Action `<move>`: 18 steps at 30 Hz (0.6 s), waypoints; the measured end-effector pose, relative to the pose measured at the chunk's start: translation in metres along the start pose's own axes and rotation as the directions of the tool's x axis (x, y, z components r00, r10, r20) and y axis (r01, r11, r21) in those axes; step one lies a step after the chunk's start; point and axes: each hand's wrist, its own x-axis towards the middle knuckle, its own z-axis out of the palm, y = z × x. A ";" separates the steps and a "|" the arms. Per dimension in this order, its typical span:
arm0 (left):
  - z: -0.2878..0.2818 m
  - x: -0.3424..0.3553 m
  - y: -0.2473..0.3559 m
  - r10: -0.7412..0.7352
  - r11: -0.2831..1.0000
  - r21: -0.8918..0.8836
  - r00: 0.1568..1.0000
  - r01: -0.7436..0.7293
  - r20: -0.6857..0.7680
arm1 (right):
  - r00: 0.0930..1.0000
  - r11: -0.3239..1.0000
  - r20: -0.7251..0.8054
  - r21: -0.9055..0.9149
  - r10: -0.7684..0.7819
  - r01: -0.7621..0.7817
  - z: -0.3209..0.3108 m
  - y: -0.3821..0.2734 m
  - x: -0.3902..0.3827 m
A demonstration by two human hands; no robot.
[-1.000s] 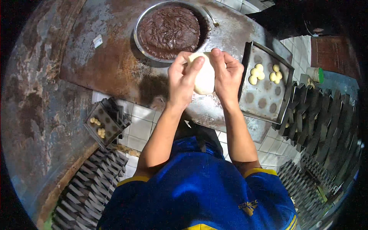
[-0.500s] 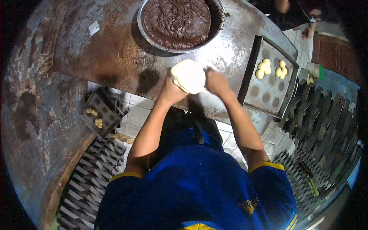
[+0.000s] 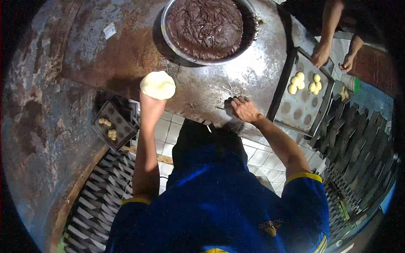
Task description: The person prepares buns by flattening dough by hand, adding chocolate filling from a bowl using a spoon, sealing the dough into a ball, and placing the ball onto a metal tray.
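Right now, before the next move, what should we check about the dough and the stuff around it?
1. Dough round resting on the left hand: ok, it sits on top.
2. Right hand free: ok, it holds no dough and rests on the metal table.
3. Bowl of dark filling within reach: ok, just beyond the dough.
4. Baking tray has room: ok, several hollows are bare.
5. Another person's hands at the tray: not ok, one touches its far edge.
6. Dough evenly thick: cannot tell.

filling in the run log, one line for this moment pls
left hand: holds dough disc up | right hand: on tool on table | bowl: dark filling | tray: dough balls
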 end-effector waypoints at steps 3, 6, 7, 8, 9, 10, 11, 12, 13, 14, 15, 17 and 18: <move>0.000 -0.001 -0.001 -0.054 0.998 -0.029 0.999 0.054 -0.002 | 0.947 0.855 0.141 0.408 0.288 -0.321 -0.034 -0.015 0.000; 0.006 0.004 -0.001 -0.096 0.995 0.027 0.995 0.095 0.040 | 0.942 0.706 -0.007 0.664 0.335 -0.246 -0.071 -0.020 0.019; 0.009 0.004 -0.002 -0.096 0.995 0.026 0.994 0.094 0.043 | 0.929 0.665 -0.153 0.737 0.337 -0.119 -0.096 -0.025 0.029; 0.011 0.005 -0.004 -0.088 0.995 0.053 0.996 0.087 0.013 | 0.910 0.615 -0.168 0.781 0.379 -0.112 -0.117 -0.026 0.040; 0.013 0.006 -0.005 -0.079 0.994 0.079 0.997 0.080 -0.014 | 0.869 0.665 -0.249 0.737 0.428 -0.116 -0.133 -0.026 0.051; 0.012 0.006 -0.005 -0.081 0.993 0.082 0.997 0.082 -0.015 | 0.859 0.657 -0.188 0.726 0.476 -0.205 -0.158 -0.028 0.063; 0.012 0.008 -0.005 -0.080 0.994 0.071 0.997 0.081 -0.010 | 0.841 0.643 -0.130 0.708 0.525 -0.292 -0.175 -0.026 0.073; 0.012 0.010 -0.003 -0.077 0.995 0.056 0.997 0.077 -0.003 | 0.839 0.643 -0.132 0.708 0.527 -0.292 -0.178 -0.018 0.080; 0.012 0.012 -0.002 -0.074 0.996 0.057 0.997 0.074 0.001 | 0.835 0.781 -0.273 0.568 0.477 -0.261 -0.179 -0.010 0.089; 0.012 0.014 -0.002 -0.077 0.997 0.025 0.997 0.077 0.008 | 0.825 0.885 -0.399 0.401 0.399 -0.234 -0.180 -0.002 0.097; 0.012 0.015 -0.001 -0.080 0.997 -0.007 0.997 0.080 0.013 | 0.823 0.885 -0.401 0.402 0.402 -0.236 -0.180 0.003 0.106; 0.009 0.017 0.006 -0.103 0.995 0.022 0.994 0.102 0.029 | 0.829 0.968 -0.501 0.162 0.248 -0.192 -0.180 0.011 0.129; 0.008 0.017 0.009 -0.127 0.991 0.048 0.991 0.125 0.044 | 0.853 0.975 -0.473 0.104 0.221 -0.195 -0.177 0.019 0.141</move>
